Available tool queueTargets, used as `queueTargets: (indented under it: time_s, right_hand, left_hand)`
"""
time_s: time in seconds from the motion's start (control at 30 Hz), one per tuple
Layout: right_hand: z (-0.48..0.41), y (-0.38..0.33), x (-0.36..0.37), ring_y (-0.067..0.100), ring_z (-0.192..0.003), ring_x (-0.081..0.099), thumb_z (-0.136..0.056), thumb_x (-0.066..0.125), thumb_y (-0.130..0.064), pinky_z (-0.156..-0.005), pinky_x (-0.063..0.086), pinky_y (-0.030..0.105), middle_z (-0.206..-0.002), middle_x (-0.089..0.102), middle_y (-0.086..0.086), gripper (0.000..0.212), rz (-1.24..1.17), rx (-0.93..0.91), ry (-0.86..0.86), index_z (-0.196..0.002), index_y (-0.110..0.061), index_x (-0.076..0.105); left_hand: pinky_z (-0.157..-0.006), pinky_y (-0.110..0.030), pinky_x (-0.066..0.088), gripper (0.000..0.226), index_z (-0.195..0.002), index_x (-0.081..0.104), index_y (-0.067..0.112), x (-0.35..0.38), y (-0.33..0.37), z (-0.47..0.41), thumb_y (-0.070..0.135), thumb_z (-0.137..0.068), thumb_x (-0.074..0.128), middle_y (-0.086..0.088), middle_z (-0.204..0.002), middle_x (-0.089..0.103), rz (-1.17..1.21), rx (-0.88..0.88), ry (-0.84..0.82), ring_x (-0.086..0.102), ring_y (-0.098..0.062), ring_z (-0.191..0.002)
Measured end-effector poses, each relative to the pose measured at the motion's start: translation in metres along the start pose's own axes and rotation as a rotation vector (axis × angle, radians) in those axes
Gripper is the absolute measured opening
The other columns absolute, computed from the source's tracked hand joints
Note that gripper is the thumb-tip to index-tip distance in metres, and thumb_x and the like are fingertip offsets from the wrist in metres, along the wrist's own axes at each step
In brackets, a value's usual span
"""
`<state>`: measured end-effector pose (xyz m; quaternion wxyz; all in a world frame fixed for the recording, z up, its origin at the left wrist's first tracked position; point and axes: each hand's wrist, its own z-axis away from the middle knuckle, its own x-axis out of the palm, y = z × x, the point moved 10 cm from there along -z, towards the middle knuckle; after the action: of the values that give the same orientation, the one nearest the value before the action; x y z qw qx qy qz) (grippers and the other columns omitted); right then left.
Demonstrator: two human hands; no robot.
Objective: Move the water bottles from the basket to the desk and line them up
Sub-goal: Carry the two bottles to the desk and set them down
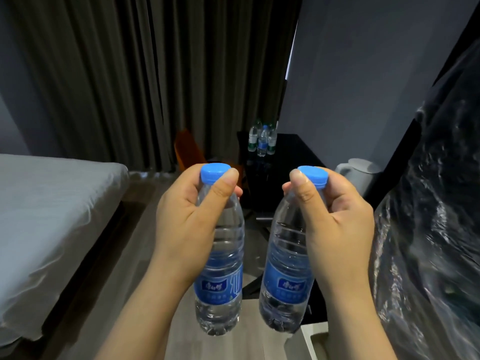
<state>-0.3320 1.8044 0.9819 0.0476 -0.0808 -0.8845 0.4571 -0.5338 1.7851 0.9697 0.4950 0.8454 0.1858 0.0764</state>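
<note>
Each of my hands holds a clear water bottle with a blue cap and blue label, upright, in mid-air over the floor. My left hand [187, 214] grips the neck of the left bottle [220, 276]. My right hand [335, 216] grips the neck of the right bottle [285, 279]. Far ahead, a dark desk [293, 152] carries a small cluster of bottles [262, 141], one blue-labelled and others green-labelled, standing close together at its far left corner. A white rim at the bottom right [315, 336] may be the basket; I cannot tell.
A bed with grey sheets [46, 216] fills the left. Dark curtains [155, 74] hang behind. An orange chair [187, 149] stands left of the desk. A white kettle [361, 175] sits on the desk's near side. Shiny dark plastic wrap [436, 229] covers something on the right.
</note>
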Motion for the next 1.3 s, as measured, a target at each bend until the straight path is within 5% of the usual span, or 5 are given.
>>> queueTargets:
  time_s: [0.33, 0.53, 0.73, 0.93, 1.3]
  right_hand:
    - [-0.109, 0.066, 0.099, 0.010, -0.083, 0.070, -0.083, 0.064, -0.049, -0.069, 0.052, 0.015, -0.087, 0.073, -0.006, 0.019, 0.023, 0.005, 0.064, -0.092, -0.033, 0.069]
    - [-0.161, 0.112, 0.140, 0.005, -0.073, 0.067, -0.085, 0.063, -0.045, -0.062, 0.048, 0.010, -0.082, 0.072, -0.004, 0.019, 0.023, 0.028, 0.077, -0.090, -0.028, 0.069]
    - [-0.222, 0.167, 0.168, 0.002, -0.067, 0.066, -0.083, 0.062, -0.045, -0.058, 0.047, 0.008, -0.077, 0.072, -0.004, 0.016, -0.006, 0.034, 0.074, -0.085, -0.030, 0.069]
    - [-0.307, 0.223, 0.187, 0.004, -0.069, 0.067, -0.085, 0.065, -0.040, -0.061, 0.046, 0.007, -0.078, 0.072, -0.002, 0.012, -0.013, -0.004, 0.068, -0.084, -0.029, 0.068]
    - [-0.424, 0.324, 0.213, 0.001, -0.071, 0.068, -0.085, 0.065, -0.040, -0.060, 0.046, 0.005, -0.078, 0.072, -0.008, 0.010, 0.033, 0.045, 0.080, -0.084, -0.031, 0.069]
  left_hand:
    - [-0.061, -0.022, 0.054, 0.034, -0.080, 0.065, 0.022, -0.013, -0.076, -0.159, 0.054, -0.082, 0.054, 0.002, -0.076, 0.070, 0.064, 0.023, -0.035, 0.066, -0.009, -0.068]
    - [-0.064, -0.035, 0.056, 0.036, -0.078, 0.066, 0.023, -0.006, -0.126, -0.230, 0.056, -0.081, 0.054, 0.003, -0.075, 0.070, 0.059, -0.020, -0.050, 0.066, -0.013, -0.068]
    - [-0.049, -0.023, 0.052, 0.033, -0.077, 0.066, 0.019, 0.020, -0.171, -0.293, 0.050, -0.084, 0.057, -0.005, -0.074, 0.069, 0.085, -0.025, -0.058, 0.064, -0.021, -0.061]
    - [-0.065, -0.029, 0.055, 0.029, -0.079, 0.065, 0.019, 0.066, -0.211, -0.377, 0.045, -0.086, 0.055, 0.000, -0.073, 0.069, 0.043, -0.006, -0.074, 0.067, -0.016, -0.069]
    - [-0.063, -0.029, 0.055, 0.027, -0.084, 0.065, 0.015, 0.130, -0.288, -0.496, 0.039, -0.088, 0.053, -0.001, -0.074, 0.068, 0.052, -0.004, -0.135, 0.066, -0.016, -0.070]
